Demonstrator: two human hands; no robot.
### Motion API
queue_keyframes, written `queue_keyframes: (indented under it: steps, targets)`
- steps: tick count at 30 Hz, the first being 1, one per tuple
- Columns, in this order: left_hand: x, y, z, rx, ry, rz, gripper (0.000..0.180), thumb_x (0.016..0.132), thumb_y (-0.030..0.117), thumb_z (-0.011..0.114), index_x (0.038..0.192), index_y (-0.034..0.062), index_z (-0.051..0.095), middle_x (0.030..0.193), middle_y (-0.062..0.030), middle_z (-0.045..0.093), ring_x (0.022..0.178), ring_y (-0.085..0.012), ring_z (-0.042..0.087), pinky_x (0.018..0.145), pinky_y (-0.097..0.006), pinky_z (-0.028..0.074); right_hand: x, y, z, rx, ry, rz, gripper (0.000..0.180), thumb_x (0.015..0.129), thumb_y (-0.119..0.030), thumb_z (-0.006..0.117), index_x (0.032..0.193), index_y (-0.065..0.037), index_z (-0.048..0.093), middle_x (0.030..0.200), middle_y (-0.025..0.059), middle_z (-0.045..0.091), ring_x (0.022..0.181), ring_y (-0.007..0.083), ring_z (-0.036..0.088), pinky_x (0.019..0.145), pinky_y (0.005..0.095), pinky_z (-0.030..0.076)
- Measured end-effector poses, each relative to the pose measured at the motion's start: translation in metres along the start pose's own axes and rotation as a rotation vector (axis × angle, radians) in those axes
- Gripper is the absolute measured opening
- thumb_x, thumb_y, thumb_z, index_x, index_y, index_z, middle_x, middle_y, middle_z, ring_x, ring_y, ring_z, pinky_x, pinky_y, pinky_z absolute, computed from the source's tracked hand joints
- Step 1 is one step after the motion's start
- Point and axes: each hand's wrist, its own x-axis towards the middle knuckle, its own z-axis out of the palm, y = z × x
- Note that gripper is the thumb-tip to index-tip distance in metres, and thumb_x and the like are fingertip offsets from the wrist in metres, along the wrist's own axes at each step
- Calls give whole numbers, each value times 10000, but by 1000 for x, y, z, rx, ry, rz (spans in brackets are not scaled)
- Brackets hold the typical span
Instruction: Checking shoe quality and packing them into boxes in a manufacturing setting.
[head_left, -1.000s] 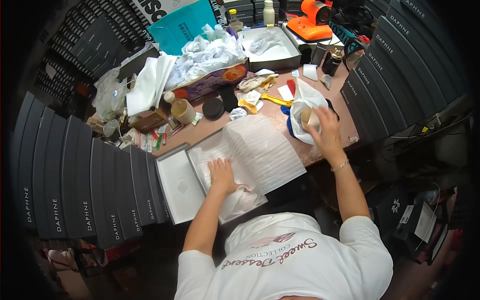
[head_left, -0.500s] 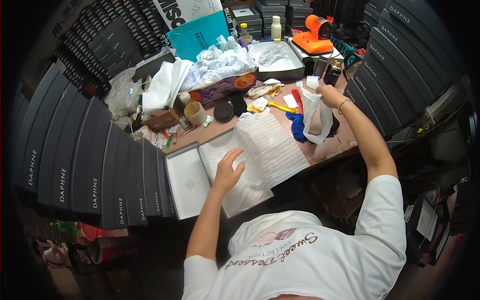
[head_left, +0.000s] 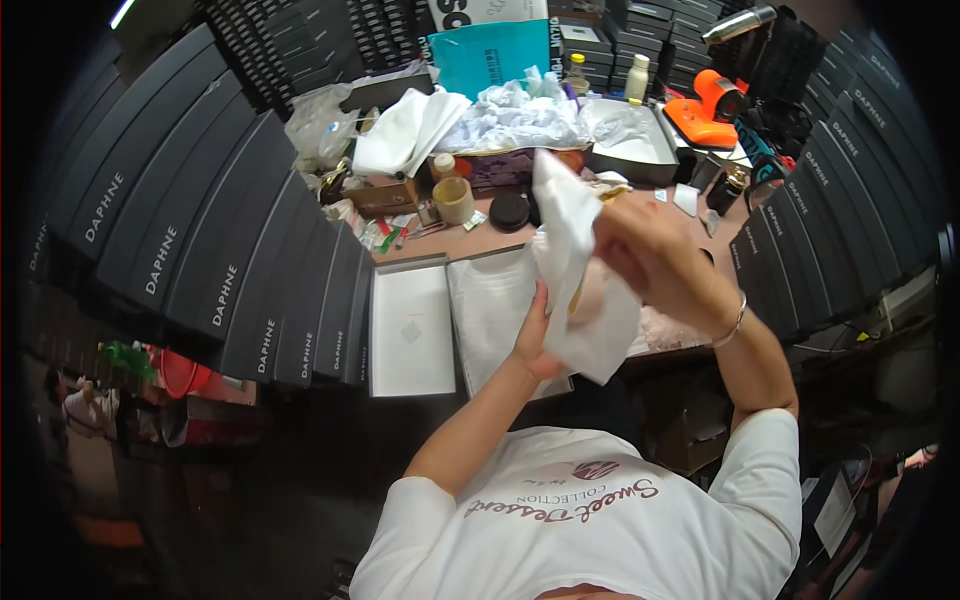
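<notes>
In front of my chest my right hand (head_left: 655, 262) grips a white soft bag (head_left: 568, 225), blurred by motion. A beige-pink thing (head_left: 592, 295) shows through its opening, too smeared to name. Against the bag's lower left side is my left hand (head_left: 537, 345), its thumb stretched upward; the other fingers are mostly hidden behind the bag. Below and to the left lies an open shoe-type box (head_left: 490, 300) lined with white padded sheet. Beside it is a shallow white-lined box lid (head_left: 410, 335).
Tall stacks of dark boxes (head_left: 190, 240) wall in the left, and more dark boxes (head_left: 840, 170) the right. Along the back stand a carton of crumpled white paper (head_left: 515, 120), a yellowish jar (head_left: 455, 202), a black round tin (head_left: 509, 212) and an orange device (head_left: 700, 122).
My right hand has lifted the white bag off the right side of the table and brought it left toward me. My left hand has moved right to meet it. The view has shifted.
</notes>
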Motion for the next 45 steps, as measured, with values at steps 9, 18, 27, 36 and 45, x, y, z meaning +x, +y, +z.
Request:
queue_keyframes:
  steps: [9, 18, 27, 36, 45]
  targets:
    - [-156, 79, -121, 1072, 474, 499, 791, 678, 79, 788, 1365, 50, 397, 1222, -83, 558, 1140, -203, 532, 965, -337, 439, -101, 2, 140, 1170, -790, 440, 180, 909, -137, 604, 1053, -58, 534, 1020, 63, 603, 858, 175, 630, 674, 304, 535]
    - [-73, 114, -107, 789, 413, 535, 667, 810, -72, 619, 1402, 68, 344, 1244, -139, 538, 1118, -218, 551, 914, -335, 490, -100, -5, 153, 751, -152, 508, 865, 802, -191, 651, 1482, 4, 153, 1456, 281, 310, 1378, 357, 303, 1108, 375, 258]
    - [48, -14, -146, 734, 701, 363, 621, 951, 215, 535, 1427, -39, 228, 1372, -174, 434, 1238, -250, 443, 1058, -342, 339, -122, 68, 300, 816, 43, 915, 822, 876, -181, 585, 1484, 7, 66, 1477, 344, 180, 1400, 407, 224, 1116, 391, 245]
    - [4, 3, -135, 1109, 523, 754, 595, 925, 147, 558, 1421, -52, 296, 1437, -229, 365, 1348, -281, 359, 1098, -347, 294, -183, 66, 168, 1071, -412, 1027, 195, 901, -72, 503, 994, 3, 658, 799, 53, 668, 694, 109, 617, 644, 245, 503]
    - [-102, 47, -184, 1922, 841, 122, 437, 782, 161, 662, 1162, 22, 497, 1027, -185, 616, 949, -341, 620, 822, -437, 493, -120, 157, 248, 492, 123, 653, 506, 900, -196, 548, 1354, -17, 416, 1327, 224, 483, 1158, 352, 515, 972, 386, 414]
